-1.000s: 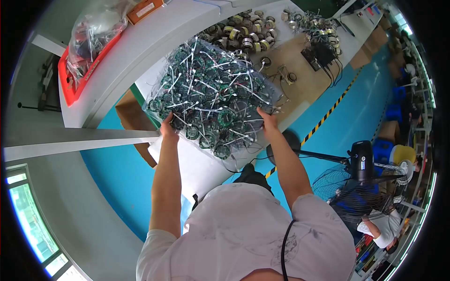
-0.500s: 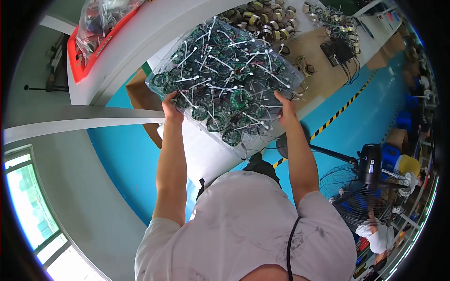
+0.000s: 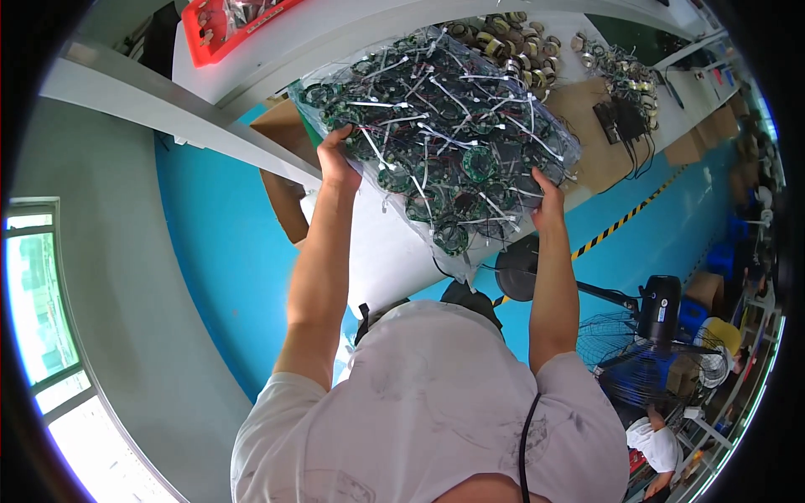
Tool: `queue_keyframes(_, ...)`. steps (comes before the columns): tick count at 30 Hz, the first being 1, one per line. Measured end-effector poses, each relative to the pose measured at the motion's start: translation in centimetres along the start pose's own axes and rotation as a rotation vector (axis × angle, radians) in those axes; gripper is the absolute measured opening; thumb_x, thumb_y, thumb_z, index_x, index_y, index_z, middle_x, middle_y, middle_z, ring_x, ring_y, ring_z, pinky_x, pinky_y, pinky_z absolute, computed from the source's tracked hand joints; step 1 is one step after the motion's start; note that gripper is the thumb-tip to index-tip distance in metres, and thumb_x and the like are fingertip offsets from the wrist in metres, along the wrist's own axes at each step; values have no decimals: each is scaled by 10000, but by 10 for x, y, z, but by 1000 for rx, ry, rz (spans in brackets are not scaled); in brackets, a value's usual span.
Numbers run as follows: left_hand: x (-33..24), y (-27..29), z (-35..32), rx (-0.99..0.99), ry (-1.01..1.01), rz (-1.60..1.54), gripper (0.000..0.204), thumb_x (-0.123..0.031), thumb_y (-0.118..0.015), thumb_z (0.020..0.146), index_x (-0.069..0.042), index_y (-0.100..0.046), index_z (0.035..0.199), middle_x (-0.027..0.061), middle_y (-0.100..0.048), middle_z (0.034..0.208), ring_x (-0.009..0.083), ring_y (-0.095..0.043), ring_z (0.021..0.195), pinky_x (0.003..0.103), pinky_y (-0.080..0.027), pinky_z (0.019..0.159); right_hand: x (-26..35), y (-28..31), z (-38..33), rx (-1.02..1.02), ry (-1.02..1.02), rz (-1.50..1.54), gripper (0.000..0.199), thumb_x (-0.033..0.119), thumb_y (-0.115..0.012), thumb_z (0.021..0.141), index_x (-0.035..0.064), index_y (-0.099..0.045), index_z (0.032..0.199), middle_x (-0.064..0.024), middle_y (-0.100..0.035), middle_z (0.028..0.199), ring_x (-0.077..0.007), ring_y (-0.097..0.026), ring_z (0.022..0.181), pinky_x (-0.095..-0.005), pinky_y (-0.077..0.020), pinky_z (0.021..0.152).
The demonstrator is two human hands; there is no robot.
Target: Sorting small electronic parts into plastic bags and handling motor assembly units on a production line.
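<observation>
A large clear plastic bag (image 3: 444, 134) stuffed with round green circuit boards and white-plugged wires is held up over the white workbench (image 3: 377, 251). My left hand (image 3: 337, 159) grips the bag's left edge. My right hand (image 3: 547, 201) grips its right lower edge. Both arms are stretched out in front of me, and the bag's underside hangs free above the bench edge.
A red bin (image 3: 226, 21) sits on the far shelf. Several wound coils (image 3: 503, 42) and black wired units (image 3: 625, 121) lie on the brown bench top. A cardboard box (image 3: 281, 168) stands on the blue floor; a black fan (image 3: 646, 344) is at the right.
Both hands have lifted the bag and carried it toward me; it now looks larger and nearer, and the red bin has slid to the frame's top edge.
</observation>
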State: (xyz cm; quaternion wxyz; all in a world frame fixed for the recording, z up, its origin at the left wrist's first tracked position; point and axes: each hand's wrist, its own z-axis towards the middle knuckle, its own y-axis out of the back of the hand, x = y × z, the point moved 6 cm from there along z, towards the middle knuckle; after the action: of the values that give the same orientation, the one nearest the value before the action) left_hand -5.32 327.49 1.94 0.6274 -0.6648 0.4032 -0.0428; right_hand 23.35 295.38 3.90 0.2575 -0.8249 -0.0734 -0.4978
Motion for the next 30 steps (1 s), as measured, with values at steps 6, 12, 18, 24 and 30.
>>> queue_keyframes(6,8,13,-18,-75,30,-19,372,-132,-589,831,-8,-614,1181,103,-676,1132,267,-628,1055,401,-490,974,8,-11,-25,-65,95,-127,242,208,-753,880,24,-708,1031,-85,-731,933,-223,-713,773,-353,-553,617)
queue_keyframes(12,29,17,-40,-134,112,-49,338,-131,-634,803,6,-630,1111,108,-680,1091,255,-640,997,407,-512,938,17,14,-33,-66,69,-197,256,230,-732,906,12,-702,1036,-76,-726,927,-214,-706,800,-336,-534,675)
queue_keyframes(18,25,-10,-46,-110,132,-64,461,-100,-639,795,38,-577,1230,132,-676,1100,270,-652,1003,430,-536,923,28,52,-40,-153,93,-177,338,229,-726,917,-30,-668,1126,-105,-729,1016,-219,-713,844,-337,-546,698)
queue_keyframes(24,42,31,-65,-214,183,-100,452,-74,-642,779,33,-586,1214,137,-686,1085,287,-665,981,447,-538,922,17,63,-57,-238,72,-169,393,114,-792,847,-42,-619,1163,-142,-711,1048,-276,-724,868,-400,-610,711)
queue_keyframes(30,7,36,-58,-247,208,130,549,-174,-597,781,25,-561,1291,170,-679,1180,344,-662,1062,493,-531,976,-12,51,-64,-291,59,-93,441,58,-778,831,-16,-594,1225,-129,-691,1114,-261,-695,961,-411,-585,813)
